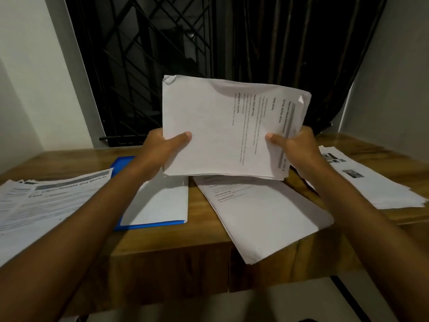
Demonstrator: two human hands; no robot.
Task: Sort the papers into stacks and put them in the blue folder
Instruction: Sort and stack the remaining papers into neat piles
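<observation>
Both hands hold a thick bundle of printed papers (222, 126) upright above the wooden desk, its lower edge just over the desk. My left hand (162, 149) grips the bundle's left edge, thumb on the front sheet. My right hand (294, 147) grips its right edge the same way. The blue folder (148, 225) lies open on the desk under my left forearm, with white sheets inside it. A loose stack of papers (267, 214) lies right of the folder and hangs over the desk's front edge.
Another spread of printed papers (46, 201) covers the desk's left side. A stack with photos (376, 184) lies at the right. The wooden desk (176, 254) ends near me. A barred window (144, 66) and dark curtain (290, 43) stand behind.
</observation>
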